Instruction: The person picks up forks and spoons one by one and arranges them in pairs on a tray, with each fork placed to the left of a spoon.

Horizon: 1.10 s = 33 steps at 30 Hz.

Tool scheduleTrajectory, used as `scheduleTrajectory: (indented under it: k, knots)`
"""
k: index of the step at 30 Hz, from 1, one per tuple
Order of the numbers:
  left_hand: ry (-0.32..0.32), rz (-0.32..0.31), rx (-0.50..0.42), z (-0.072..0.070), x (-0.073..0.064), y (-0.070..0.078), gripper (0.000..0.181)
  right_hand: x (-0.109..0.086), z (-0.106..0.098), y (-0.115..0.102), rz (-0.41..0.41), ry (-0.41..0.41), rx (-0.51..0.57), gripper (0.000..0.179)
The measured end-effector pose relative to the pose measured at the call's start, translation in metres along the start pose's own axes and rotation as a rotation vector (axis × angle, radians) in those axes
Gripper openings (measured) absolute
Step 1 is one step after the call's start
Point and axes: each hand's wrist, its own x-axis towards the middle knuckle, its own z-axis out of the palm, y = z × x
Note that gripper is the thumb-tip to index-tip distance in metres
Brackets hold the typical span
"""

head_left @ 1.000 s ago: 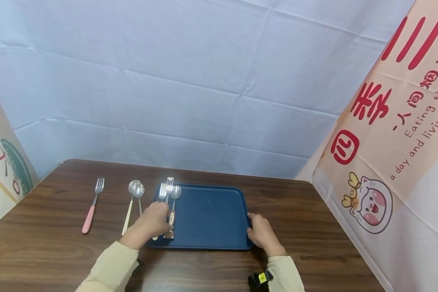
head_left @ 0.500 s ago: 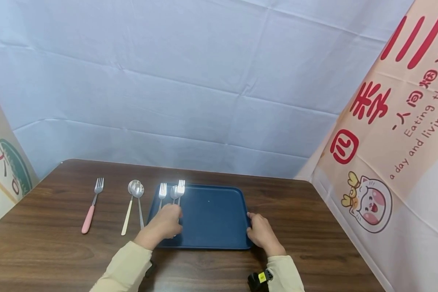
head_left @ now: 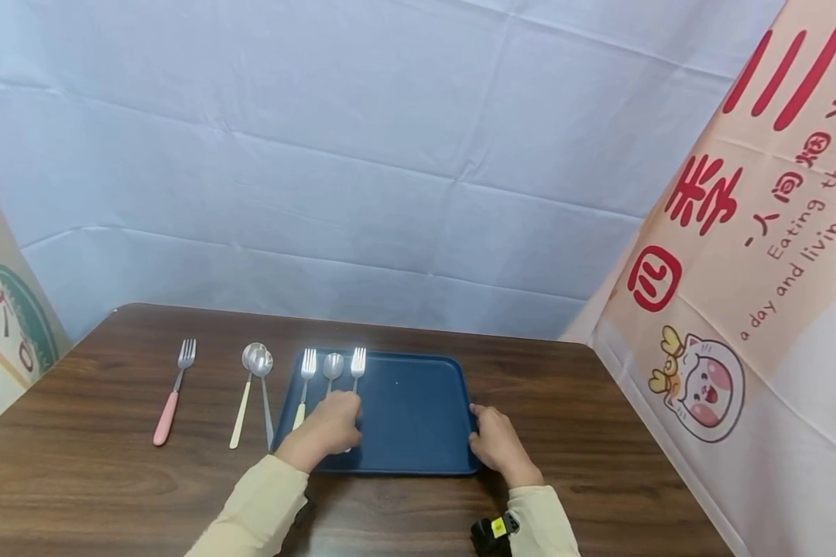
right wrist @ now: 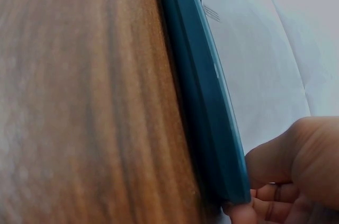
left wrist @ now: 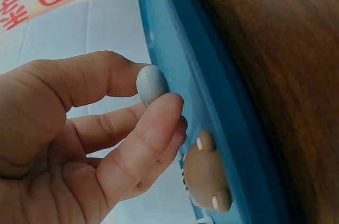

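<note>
Over the left part of a blue tray [head_left: 411, 418], my left hand [head_left: 326, 429] pinches the rounded pale handle end of a fork [head_left: 358, 363] between thumb and fingers. The fork's tines point to the far side. Left of it on the tray lie a spoon [head_left: 333, 366], its handle partly hidden by my hand, and a fork with a cream handle [head_left: 303, 394]. In the left wrist view, a brown animal-shaped handle end [left wrist: 205, 173] sits inside the tray rim beneath my fingers. My right hand [head_left: 499, 441] grips the tray's right edge, thumb on the rim and fingers under it.
On the dark wooden table [head_left: 599, 464], left of the tray, lie a fork with a pink handle [head_left: 167, 418], a spoon with a cream handle [head_left: 240, 414] and a metal spoon [head_left: 265, 402], their bowls overlapping. A pale cloth [head_left: 320, 155] hangs behind the table.
My left hand has moved right across the tray with the fork, from left of the spoon to its right. The spoon and cream-handled fork show more now. My right hand stays on the rim.
</note>
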Motion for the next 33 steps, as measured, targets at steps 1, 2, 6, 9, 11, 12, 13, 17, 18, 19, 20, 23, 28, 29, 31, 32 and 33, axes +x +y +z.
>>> scheduleTrajectory:
  k: [1, 2, 6, 9, 11, 12, 13, 17, 18, 19, 20, 23, 28, 29, 31, 32, 33]
  knots:
    - [-0.005, -0.001, 0.006, 0.001, 0.0, 0.001, 0.037, 0.0, 0.0, 0.0, 0.0, 0.001, -0.003, 0.044]
    - [-0.011, -0.003, 0.013, 0.002, 0.001, 0.001, 0.038, 0.0, 0.0, 0.0, 0.002, 0.001, -0.004, 0.044]
    - [-0.019, 0.001, 0.031, 0.003, 0.002, 0.002, 0.038, 0.001, 0.0, -0.001, 0.007, 0.0, -0.012, 0.044]
    - [-0.027, 0.007, 0.046, 0.004, 0.004, 0.004, 0.037, 0.0, -0.001, -0.001, 0.014, -0.002, -0.007, 0.044]
    - [-0.037, 0.002, 0.056, 0.005, 0.005, 0.005, 0.034, 0.0, -0.001, -0.001, 0.019, -0.003, 0.0, 0.044]
    - [-0.039, 0.0, 0.063, 0.006, 0.006, 0.005, 0.03, 0.0, 0.0, 0.0, 0.015, -0.001, 0.0, 0.044]
    - [-0.042, -0.006, 0.067, 0.007, 0.006, 0.005, 0.028, 0.0, 0.0, 0.0, 0.01, 0.001, 0.001, 0.044]
    - [-0.052, -0.028, 0.041, 0.01, 0.008, 0.005, 0.015, 0.001, 0.0, 0.001, -0.003, 0.013, -0.006, 0.045]
    - [-0.052, -0.029, 0.032, 0.01, 0.008, 0.006, 0.013, 0.001, 0.0, 0.001, -0.002, 0.016, -0.007, 0.044]
    - [-0.055, -0.028, 0.023, 0.011, 0.008, 0.006, 0.012, 0.001, 0.0, 0.001, 0.001, 0.016, -0.006, 0.044]
    - [-0.056, -0.025, 0.017, 0.011, 0.008, 0.007, 0.012, 0.001, 0.0, 0.001, -0.002, 0.016, -0.008, 0.044]
    - [-0.059, -0.018, 0.017, 0.012, 0.008, 0.008, 0.013, 0.001, 0.0, 0.0, -0.003, 0.015, -0.005, 0.044]
    - [-0.067, 0.007, 0.036, 0.012, 0.006, 0.01, 0.015, 0.0, 0.0, -0.001, 0.002, 0.001, -0.007, 0.044]
    - [-0.067, 0.011, 0.04, 0.012, 0.006, 0.011, 0.016, 0.0, -0.001, -0.001, 0.002, -0.001, -0.008, 0.044]
    - [-0.068, 0.016, 0.045, 0.011, 0.005, 0.011, 0.016, 0.0, -0.001, -0.001, 0.003, -0.004, -0.007, 0.044]
    - [-0.072, 0.015, 0.044, 0.011, 0.004, 0.012, 0.016, 0.0, 0.0, 0.0, 0.001, -0.003, -0.009, 0.044]
    - [-0.073, 0.014, 0.042, 0.011, 0.004, 0.012, 0.015, 0.0, 0.0, 0.0, -0.002, -0.002, -0.011, 0.044]
